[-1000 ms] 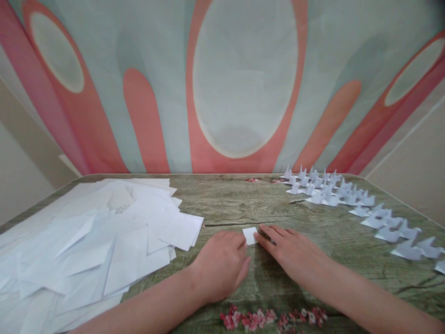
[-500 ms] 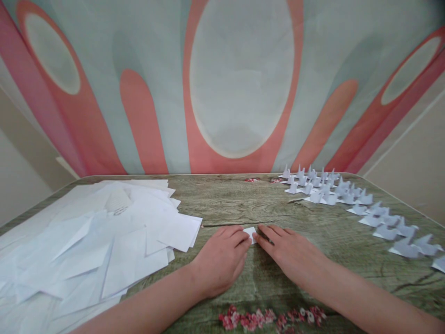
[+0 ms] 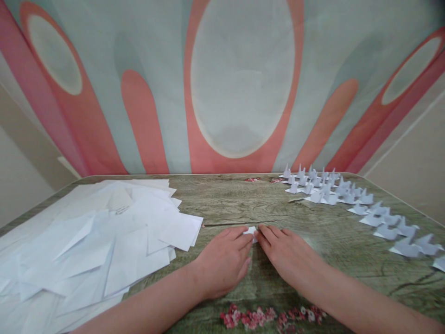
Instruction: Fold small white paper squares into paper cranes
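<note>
A small piece of folded white paper [image 3: 250, 230] lies on the table between my two hands, partly covered by fingers. My left hand [image 3: 227, 260] has its fingertips over the paper's left side, with the thumb tucked below. From the other side, my right hand [image 3: 285, 250] holds the paper's right edge, its fingers close together and pointing inward. Both hands are low at the tabletop. The thumb of the right hand and the underside of the paper are hidden.
A spread heap of white paper sheets [image 3: 139, 241] covers the left of the wood-patterned table [image 3: 222, 199]. Many folded paper birds [image 3: 327, 197] stand in rows along the right side. Behind the table hangs a pink and grey-green patterned backdrop [image 3: 243, 83].
My left fingers have slid slightly right over the folded paper, and my right fingers have drawn closer together. Less of the paper shows now.
</note>
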`<action>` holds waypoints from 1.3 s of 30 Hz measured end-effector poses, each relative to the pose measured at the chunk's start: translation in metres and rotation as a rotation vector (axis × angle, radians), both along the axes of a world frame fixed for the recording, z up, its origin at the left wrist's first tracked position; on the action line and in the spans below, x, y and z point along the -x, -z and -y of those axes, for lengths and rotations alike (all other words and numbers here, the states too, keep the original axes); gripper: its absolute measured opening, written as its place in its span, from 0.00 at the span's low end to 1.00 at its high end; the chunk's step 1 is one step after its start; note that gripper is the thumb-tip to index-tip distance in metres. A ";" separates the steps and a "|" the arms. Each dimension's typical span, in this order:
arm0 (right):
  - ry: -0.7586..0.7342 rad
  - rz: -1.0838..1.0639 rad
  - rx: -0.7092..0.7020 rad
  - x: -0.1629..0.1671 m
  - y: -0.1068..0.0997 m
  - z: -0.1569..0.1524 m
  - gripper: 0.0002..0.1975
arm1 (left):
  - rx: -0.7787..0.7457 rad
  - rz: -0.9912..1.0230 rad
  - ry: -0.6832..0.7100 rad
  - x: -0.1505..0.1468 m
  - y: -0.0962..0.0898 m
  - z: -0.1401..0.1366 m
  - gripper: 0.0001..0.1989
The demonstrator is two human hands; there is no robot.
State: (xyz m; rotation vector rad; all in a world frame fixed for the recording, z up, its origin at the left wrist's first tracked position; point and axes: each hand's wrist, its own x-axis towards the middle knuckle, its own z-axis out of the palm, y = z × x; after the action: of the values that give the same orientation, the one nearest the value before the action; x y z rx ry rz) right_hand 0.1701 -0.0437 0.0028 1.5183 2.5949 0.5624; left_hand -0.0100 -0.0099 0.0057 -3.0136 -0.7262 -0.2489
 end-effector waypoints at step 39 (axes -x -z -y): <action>-0.095 -0.104 -0.014 -0.016 0.010 -0.019 0.18 | 0.259 0.310 -0.028 0.009 0.000 -0.010 0.13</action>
State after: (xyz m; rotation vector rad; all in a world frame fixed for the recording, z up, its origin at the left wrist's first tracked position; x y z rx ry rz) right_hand 0.1861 -0.0242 -0.0069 1.4722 2.7589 0.5241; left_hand -0.0186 -0.0001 0.0060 -3.2436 -0.8832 -0.6843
